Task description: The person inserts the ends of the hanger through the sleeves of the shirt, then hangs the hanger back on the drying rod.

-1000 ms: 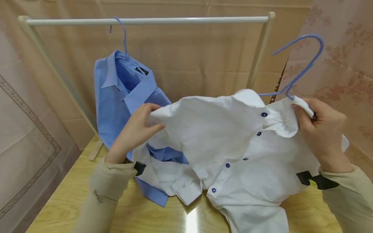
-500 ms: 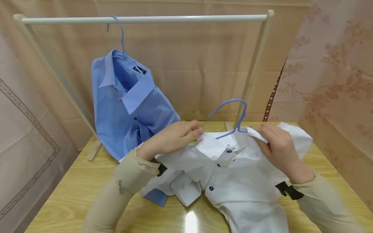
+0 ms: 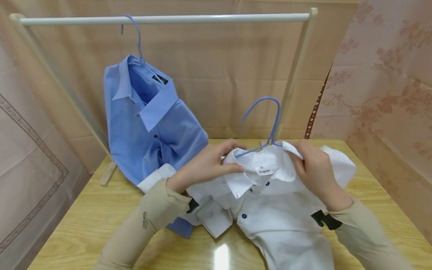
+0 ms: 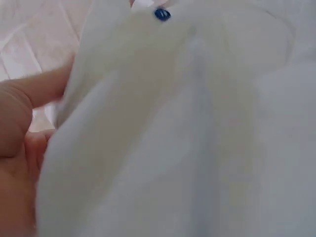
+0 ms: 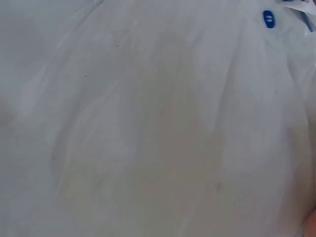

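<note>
A white shirt with dark blue buttons lies across the table, its neck raised between both hands. Inside the collar sits a blue hanger, its hook standing up and its lower part hidden by cloth. My left hand pinches the left side of the collar, thumb in front and fingers behind. My right hand grips the other shoulder beside the collar, close to the hanger's neck. White cloth fills most of the right wrist view. The left wrist view shows the left hand at the shirt's edge.
Behind stands a white clothes rack. A blue shirt hangs from its left part on a blue hanger, its lower part reaching the wooden table. Beige curtain closes off the back.
My right hand has brought the hanger and collar down and leftward. The left hand has let go of the sleeve side, moved right and taken the collar's left side.
</note>
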Demonstrator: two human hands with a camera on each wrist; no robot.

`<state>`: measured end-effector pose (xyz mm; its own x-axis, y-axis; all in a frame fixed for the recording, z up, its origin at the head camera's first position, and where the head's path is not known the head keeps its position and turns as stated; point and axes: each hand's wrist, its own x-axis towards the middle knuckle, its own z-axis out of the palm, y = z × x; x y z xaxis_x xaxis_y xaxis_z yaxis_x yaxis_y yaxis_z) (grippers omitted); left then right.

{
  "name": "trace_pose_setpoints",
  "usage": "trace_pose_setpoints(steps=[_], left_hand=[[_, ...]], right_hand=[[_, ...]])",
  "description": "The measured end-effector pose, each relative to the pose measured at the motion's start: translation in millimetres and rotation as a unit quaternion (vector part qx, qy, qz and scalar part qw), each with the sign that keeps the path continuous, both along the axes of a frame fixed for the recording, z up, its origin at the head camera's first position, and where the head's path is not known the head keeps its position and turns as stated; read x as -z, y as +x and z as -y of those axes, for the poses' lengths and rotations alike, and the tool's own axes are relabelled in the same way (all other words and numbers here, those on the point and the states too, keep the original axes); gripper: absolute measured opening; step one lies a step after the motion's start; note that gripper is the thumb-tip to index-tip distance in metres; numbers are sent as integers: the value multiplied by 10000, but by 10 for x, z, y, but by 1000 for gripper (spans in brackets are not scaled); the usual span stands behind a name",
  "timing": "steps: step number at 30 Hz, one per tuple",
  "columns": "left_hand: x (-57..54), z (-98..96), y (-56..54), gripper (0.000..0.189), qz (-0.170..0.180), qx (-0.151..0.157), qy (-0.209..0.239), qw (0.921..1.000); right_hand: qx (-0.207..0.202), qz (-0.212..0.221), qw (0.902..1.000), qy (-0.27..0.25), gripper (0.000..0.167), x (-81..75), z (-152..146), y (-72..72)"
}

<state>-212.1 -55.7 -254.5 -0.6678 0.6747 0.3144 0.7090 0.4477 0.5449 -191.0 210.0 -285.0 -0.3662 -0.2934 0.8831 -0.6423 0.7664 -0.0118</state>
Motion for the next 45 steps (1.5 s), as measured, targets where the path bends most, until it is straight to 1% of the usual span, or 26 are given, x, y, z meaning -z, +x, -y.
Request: trace_pose_setpoints(steps=[1,3,6,7,9,11,14,17,18,19,20,21,23,25,26,28,29,30,33,35,37,39,40,42,43,45], left_hand=[[-11,-6,20,43,-295,-41,19,9996],[-31,-13,64,37,-876,-256,38,9958],[-51,-9,108,20,-1617,-783,179,9836],[-46,-4,109,15,-1743,-969,287,9795],[-18,9,96,8,-1746,-1259,556,9750],[30,21,76,8,-1531,-1476,813,9737],[121,24,65,9,-1171,-1728,979,9731],[183,11,75,11,-1054,-1822,986,9726],[198,10,73,11,-1054,-1840,1003,9721],[202,10,73,12,-1047,-1821,1056,9720],[204,14,66,11,-1028,-1818,1113,9716],[204,23,56,10,-1019,-1815,1194,9708],[194,51,38,13,-973,-1797,1364,9693],[178,80,31,17,-924,-1775,1461,9688],[183,93,24,18,-962,-1759,1474,9686],[197,107,21,9,-1070,-1695,1475,9685],[209,110,17,6,-1135,-1645,1444,9691],[223,114,14,5,-1209,-1575,1411,9699],[254,152,10,9,-1375,-1286,1460,9712],[247,199,14,10,-1430,-1068,1545,9718],[222,259,21,14,-1483,-899,1700,9701],[188,320,21,16,-1580,-823,1854,9664],[170,347,18,16,-1643,-816,1917,9642],[139,399,7,15,-1802,-892,2039,9581],[128,422,-2,14,-1879,-956,2091,9549],[110,460,-20,13,-2008,-1096,2177,9488]], right_hand=[[51,8,9999,-142,43,-13,13,-8],[54,-97,9989,-457,42,-48,48,-19],[-102,-305,9944,-1004,34,-100,113,-10],[-179,-332,9908,-1301,31,-114,133,-3],[-317,-309,9821,-1833,23,-128,161,13],[-514,-174,9706,-2347,17,-115,172,30],[-1006,106,9428,-3176,13,-62,171,50],[-1462,246,9122,-3819,16,8,168,67],[-1544,249,9053,-3948,17,29,165,69],[-1594,241,9032,-3978,17,47,157,69],[-1630,251,9057,-3904,16,61,145,66],[-1648,306,9132,-3715,15,77,130,60],[-1605,455,9357,-3108,13,106,97,38],[-1529,627,9586,-2320,19,153,66,7],[-1496,719,9668,-1944,23,164,65,10],[-1572,961,9722,-1442,31,196,30,13],[-1672,1068,9711,-1326,30,209,-8,11],[-1799,1238,9668,-1330,28,210,-58,15],[-1999,2005,9443,-1677,19,137,-298,18],[-1804,2578,9329,-1749,25,59,-496,-6],[-1625,3306,9162,-1576,33,-10,-667,-36],[-1763,3926,8958,-1110,40,-17,-796,-87],[-1860,4260,8806,-917,43,0,-839,-102],[-2344,4722,8471,-668,49,63,-885,-140],[-2585,4885,8311,-620,50,101,-893,-155],[-3201,5140,7924,-744,54,172,-898,-192]])
